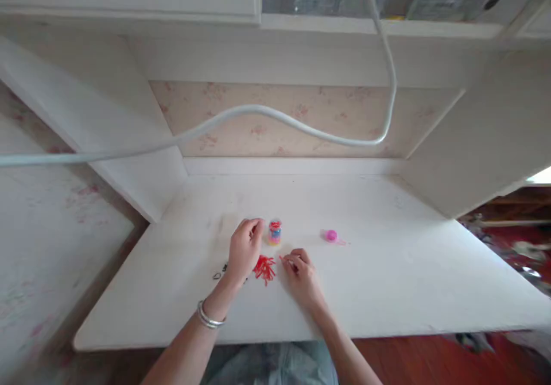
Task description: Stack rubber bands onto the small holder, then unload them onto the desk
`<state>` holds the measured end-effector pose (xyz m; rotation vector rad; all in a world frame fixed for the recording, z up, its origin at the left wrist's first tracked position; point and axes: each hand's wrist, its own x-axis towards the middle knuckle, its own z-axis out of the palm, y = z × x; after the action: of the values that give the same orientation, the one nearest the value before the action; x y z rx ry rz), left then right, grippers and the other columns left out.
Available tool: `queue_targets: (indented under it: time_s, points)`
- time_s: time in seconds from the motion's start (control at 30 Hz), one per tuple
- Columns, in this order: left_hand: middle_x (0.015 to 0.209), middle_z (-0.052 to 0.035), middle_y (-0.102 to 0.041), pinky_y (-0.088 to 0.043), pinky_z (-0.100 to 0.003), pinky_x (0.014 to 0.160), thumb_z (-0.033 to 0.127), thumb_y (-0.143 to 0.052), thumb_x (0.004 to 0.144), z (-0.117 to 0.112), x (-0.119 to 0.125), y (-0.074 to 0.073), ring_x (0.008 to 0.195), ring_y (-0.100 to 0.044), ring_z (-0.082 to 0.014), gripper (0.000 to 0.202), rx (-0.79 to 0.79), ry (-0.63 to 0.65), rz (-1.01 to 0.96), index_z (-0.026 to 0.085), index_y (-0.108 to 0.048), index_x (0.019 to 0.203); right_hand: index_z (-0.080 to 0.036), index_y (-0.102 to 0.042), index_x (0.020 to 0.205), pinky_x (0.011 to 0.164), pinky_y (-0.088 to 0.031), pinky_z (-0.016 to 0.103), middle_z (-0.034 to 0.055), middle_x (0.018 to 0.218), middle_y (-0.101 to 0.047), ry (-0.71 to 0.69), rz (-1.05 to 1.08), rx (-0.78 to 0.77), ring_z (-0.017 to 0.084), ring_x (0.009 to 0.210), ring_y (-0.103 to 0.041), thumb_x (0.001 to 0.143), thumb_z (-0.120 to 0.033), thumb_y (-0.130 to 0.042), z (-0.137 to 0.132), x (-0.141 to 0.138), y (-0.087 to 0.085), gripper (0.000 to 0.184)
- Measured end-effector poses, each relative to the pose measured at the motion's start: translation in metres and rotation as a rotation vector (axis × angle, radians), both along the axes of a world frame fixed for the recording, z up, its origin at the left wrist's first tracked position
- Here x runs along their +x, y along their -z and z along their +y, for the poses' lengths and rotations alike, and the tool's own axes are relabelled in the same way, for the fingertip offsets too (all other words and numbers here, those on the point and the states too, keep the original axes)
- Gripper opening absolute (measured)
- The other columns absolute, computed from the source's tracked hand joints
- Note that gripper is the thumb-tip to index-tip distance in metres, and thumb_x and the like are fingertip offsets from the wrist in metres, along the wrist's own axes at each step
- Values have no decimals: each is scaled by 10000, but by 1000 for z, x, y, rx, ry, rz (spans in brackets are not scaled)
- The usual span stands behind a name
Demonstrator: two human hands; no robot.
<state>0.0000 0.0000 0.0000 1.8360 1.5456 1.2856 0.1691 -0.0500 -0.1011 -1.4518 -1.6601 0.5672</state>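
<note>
First, at far left, a flower-patterned wall (37,218) adjoins a white side panel (148,187), which borders the white counter (387,287). A white cable (258,110) runs from the left edge, passes above the counter in a loose curve, and turns upward at the right toward the shelf (327,22).

Next, the left forearm carries a silver bracelet (209,316) at the wrist. Several thin black loops (216,276) lie on the counter beside this arm, partly covered by it. The left hand (244,247) is raised in front of me with its fingers curled and the thumb close to them; I cannot tell whether this grip encloses anything.

Just right of the left hand, a loose pile of red strips (264,269) lies on the counter, between the two hands. Beyond the pile stands a small clear container (274,233), upright, showing red, blue, pink and yellow contents.

Right of the pile is the right hand (300,273), low over the counter. Its grip is pinching a short red piece (281,257) between thumb and fingers, the end pointing toward the pile.

Farther right, well apart from both hands, a round pink item (331,236) rests on the counter. A white panel (482,132) bounds the right side.
</note>
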Motion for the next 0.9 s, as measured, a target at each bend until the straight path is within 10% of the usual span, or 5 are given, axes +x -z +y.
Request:
queue_targets:
  time_s: [0.3, 0.5, 0.7, 0.9]
  points:
    - [759, -21, -601, -417, -247, 646, 391, -416, 936, -62, -25, 42, 664, -536, -138, 298, -162, 64, 19, 192, -632, 890, -184, -675, 781, 547, -430, 240, 51, 883, -559, 140, 206, -18, 116, 637, -528, 890, -442, -506, -4, 4, -16, 328]
    - [781, -25, -608, -414, -233, 617, 363, -423, 938, -102, -26, 81, 669, -549, -131, 277, -245, 117, 55, 199, -637, 876, -192, -675, 837, 533, -428, 224, 41, 906, -540, 183, 226, 120, 101, 645, -510, 894, -391, -531, 7, -5, -62, 252]
    - [772, -6, -602, -400, -228, 613, 363, -400, 949, -103, -27, 82, 659, -543, -115, 292, -278, 143, 88, 210, -627, 848, -198, -679, 873, 535, -421, 214, 34, 939, -555, 78, 8, 271, 72, 603, -488, 901, -340, -536, 36, -16, -107, 203]
    - [803, -13, -604, -404, -225, 633, 333, -379, 956, -103, -31, 81, 710, -562, -120, 284, -259, 164, 91, 210, -614, 855, -208, -689, 885, 561, -430, 215, 35, 978, -584, 27, -218, 273, 72, 610, -529, 908, -322, -507, 53, -19, -109, 216]
